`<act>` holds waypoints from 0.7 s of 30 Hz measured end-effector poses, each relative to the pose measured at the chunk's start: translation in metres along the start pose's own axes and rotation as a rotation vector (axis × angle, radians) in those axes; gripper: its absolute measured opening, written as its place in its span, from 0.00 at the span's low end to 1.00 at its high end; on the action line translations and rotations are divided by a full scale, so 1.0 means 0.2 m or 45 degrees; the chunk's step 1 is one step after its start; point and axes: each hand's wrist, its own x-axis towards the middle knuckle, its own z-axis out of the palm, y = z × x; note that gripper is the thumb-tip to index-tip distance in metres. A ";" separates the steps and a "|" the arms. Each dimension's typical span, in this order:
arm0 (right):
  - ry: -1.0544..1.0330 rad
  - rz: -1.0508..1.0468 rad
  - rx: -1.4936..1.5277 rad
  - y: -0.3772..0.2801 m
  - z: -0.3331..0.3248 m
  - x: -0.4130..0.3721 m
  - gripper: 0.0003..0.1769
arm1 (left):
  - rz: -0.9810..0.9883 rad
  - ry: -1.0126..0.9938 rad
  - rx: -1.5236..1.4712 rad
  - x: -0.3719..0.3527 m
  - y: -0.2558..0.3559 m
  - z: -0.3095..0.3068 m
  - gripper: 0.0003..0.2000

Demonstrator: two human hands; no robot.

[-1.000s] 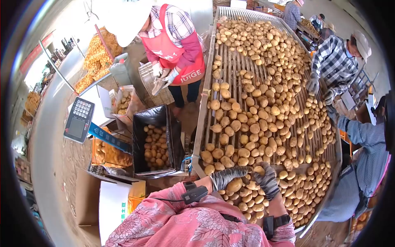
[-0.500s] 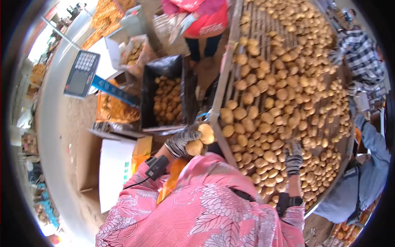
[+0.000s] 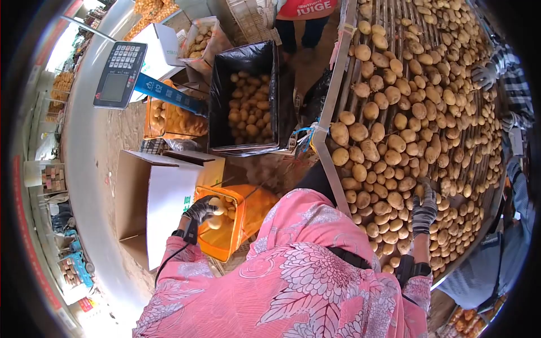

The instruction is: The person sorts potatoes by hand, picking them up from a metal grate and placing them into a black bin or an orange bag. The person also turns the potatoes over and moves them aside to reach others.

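My left hand [image 3: 201, 209], in a striped glove, is at the left rim of an orange mesh-lined basket [image 3: 245, 211]. Its fingers are curled round a pale potato [image 3: 216, 204]; another potato lies just below, by the fingers. More potatoes are inside the basket. Over the slatted sorting table [image 3: 332, 101], my right hand [image 3: 424, 207], also gloved, reaches among many loose potatoes [image 3: 395, 143]. Its fingers are bent around a potato [image 3: 419, 192] near the fingertips.
A black-lined crate [image 3: 217, 107] of potatoes stands ahead, beside a scale display [image 3: 120, 74]. An open cardboard box [image 3: 133, 197] is at the left. A person in a red apron [image 3: 307, 8] stands ahead; a co-worker's gloved hand [image 3: 484, 76] is at the table's far right.
My left hand has moved left and down from beside the table to the orange basket, with potatoes. My right hand has shifted slightly over the table and now grips a potato. The view has shifted.
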 end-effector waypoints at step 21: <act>0.015 0.094 -0.081 -0.03 0.01 -0.03 0.30 | 0.356 -0.441 -0.711 0.19 0.67 0.44 0.13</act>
